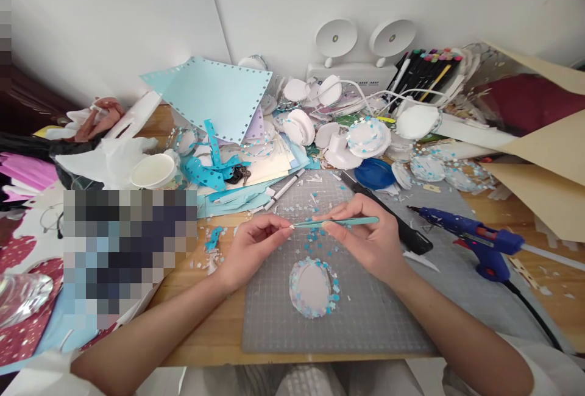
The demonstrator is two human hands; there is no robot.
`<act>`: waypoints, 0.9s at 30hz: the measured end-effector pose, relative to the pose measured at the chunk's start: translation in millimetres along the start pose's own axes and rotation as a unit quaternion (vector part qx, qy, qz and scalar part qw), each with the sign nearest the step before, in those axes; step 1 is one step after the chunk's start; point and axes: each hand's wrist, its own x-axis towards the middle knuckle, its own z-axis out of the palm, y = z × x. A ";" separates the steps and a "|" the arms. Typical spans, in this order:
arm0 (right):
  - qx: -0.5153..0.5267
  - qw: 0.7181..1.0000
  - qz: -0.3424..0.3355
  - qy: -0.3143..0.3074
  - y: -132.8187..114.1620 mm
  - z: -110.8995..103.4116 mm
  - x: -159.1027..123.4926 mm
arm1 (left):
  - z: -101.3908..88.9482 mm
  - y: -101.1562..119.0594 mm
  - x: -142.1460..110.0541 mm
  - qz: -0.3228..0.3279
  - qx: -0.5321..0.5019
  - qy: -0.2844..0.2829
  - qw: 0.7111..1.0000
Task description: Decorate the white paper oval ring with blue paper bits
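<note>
My right hand (365,234) pinches a pair of teal tweezers (338,222) between thumb and forefinger, tips pointing toward nine o'clock. My left hand (253,247) meets those tips, thumb and forefinger closed on a tiny white scrap (291,226). Both hover over the grey cutting mat (365,317). At six o'clock from the tips lies a white paper oval (313,287) rimmed with blue confetti. A blue glue gun (475,240) rests at three o'clock, off the mat.

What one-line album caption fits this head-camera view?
Right hand holds tweezers to the left hand's fingertips, above a confetti-rimmed paper oval on a grey cutting mat.
</note>
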 end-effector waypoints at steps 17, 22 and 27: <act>0.068 0.997 0.016 -0.016 1.6 -0.7 -0.2 | 0.7 0.4 0.3 0.002 -0.005 -0.006 1.000; 0.106 0.994 0.030 -0.007 4.0 -1.6 1.8 | 0.5 -0.5 1.2 0.009 0.000 -0.005 1.000; 0.060 0.998 -0.005 0.022 0.7 1.7 -1.6 | -0.8 0.7 0.2 0.041 0.034 -0.023 0.998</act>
